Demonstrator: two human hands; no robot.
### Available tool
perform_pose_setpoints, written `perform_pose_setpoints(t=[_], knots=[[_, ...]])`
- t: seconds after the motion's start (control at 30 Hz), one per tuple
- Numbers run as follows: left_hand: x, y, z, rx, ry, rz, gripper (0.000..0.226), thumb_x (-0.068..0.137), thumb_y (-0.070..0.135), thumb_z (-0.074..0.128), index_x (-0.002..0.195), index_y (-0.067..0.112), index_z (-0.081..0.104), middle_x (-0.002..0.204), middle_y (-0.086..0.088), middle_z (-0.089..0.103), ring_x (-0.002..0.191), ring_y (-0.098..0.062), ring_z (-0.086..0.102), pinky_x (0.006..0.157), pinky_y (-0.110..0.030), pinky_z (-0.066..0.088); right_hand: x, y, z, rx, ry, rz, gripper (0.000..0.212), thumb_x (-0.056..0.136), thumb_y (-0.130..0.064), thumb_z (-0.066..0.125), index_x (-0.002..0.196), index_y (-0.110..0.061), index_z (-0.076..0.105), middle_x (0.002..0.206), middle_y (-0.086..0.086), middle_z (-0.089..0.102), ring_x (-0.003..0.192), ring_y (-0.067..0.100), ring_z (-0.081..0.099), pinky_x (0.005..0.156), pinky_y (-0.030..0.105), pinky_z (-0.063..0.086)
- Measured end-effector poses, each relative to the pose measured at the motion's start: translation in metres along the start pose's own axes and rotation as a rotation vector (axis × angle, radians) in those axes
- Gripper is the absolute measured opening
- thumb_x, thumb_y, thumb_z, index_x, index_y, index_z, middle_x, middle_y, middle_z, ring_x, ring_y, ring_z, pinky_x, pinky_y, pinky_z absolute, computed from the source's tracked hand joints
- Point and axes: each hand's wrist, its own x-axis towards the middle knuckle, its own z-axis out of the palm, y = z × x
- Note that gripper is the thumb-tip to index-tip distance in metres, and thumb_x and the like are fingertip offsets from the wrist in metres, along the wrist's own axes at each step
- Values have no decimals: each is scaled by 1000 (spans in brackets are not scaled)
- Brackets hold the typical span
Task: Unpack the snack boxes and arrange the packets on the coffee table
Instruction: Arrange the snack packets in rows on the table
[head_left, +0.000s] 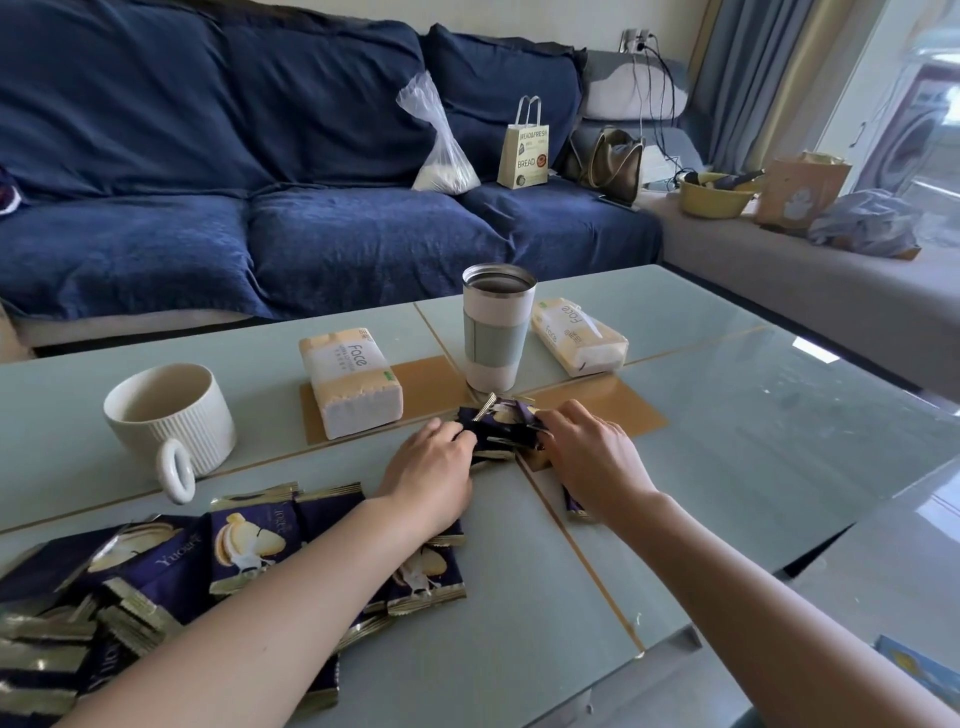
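Several dark blue snack packets (249, 551) with gold crimped ends lie spread over the near left of the pale glass coffee table (753, 415). A small bunch of the same packets (501, 428) sits at the table's middle, just in front of the tumbler. My left hand (434, 478) grips this bunch from the left and my right hand (592, 452) grips it from the right. One more packet (574, 506) peeks out under my right wrist. My left forearm covers part of the spread packets.
A white and green tumbler (497, 332) stands just behind the hands. Two tissue packs (350, 382) (579, 335) flank it. A ribbed white mug (169, 415) sits at the left. A blue box corner (919, 670) shows at the bottom right. A blue sofa (260, 208) lies behind.
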Motion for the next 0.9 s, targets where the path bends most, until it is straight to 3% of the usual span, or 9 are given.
perform_pose_setpoints(t=[0.07, 0.13, 0.3, 0.43, 0.57, 0.67, 0.9], knots=[[3, 3, 1, -52, 5, 37, 48, 89, -3, 41, 132, 15, 53, 136, 0, 50, 132, -18, 37, 107, -28, 32, 0, 4, -4, 61, 3, 51, 21, 94, -20, 56, 112, -15, 65, 94, 7, 60, 71, 35, 63, 60, 38, 53], [5, 5, 1, -75, -14, 65, 55, 88, -9, 38, 134, 16, 52, 138, 1, 47, 132, -19, 38, 106, -32, 37, 2, 8, -8, 109, 27, 66, 30, 93, -15, 58, 123, -20, 62, 101, 5, 62, 77, 33, 64, 63, 36, 53], [6, 1, 6, -90, -49, 66, 59, 89, -9, 36, 137, 24, 51, 142, 5, 40, 124, -24, 48, 95, -44, 47, 6, 16, -2, 63, 35, 95, 38, 87, -8, 64, 124, -19, 63, 111, 3, 66, 88, 31, 65, 70, 33, 50], [4, -3, 7, -65, -38, 110, 62, 90, -10, 36, 138, 26, 52, 137, 6, 43, 129, -19, 38, 98, -45, 44, 5, 21, 2, -43, -137, 141, 41, 88, -20, 52, 128, -23, 57, 130, 0, 56, 121, 29, 48, 102, 40, 37], [4, -6, 9, -56, -25, 135, 60, 91, -8, 38, 138, 27, 53, 133, 6, 44, 129, -17, 36, 98, -45, 45, 9, 14, -1, 142, -219, -68, 66, 82, -20, 52, 146, -27, 39, 150, -1, 41, 143, 30, 22, 118, 46, 20], [4, -6, 11, -34, -28, 137, 59, 92, -6, 38, 139, 27, 51, 131, 5, 43, 127, -18, 36, 98, -45, 45, 16, 3, -5, 204, -367, -77, 69, 85, -24, 49, 149, -38, 28, 157, -13, 26, 147, 26, 9, 121, 45, 7], [6, -5, 10, -2, -51, 135, 61, 89, -6, 37, 138, 28, 52, 125, 4, 45, 123, -20, 40, 100, -42, 43, 17, 3, -1, -29, -335, 43, 50, 94, -40, 41, 142, -29, 39, 140, 2, 45, 131, 31, 36, 111, 50, 24]])
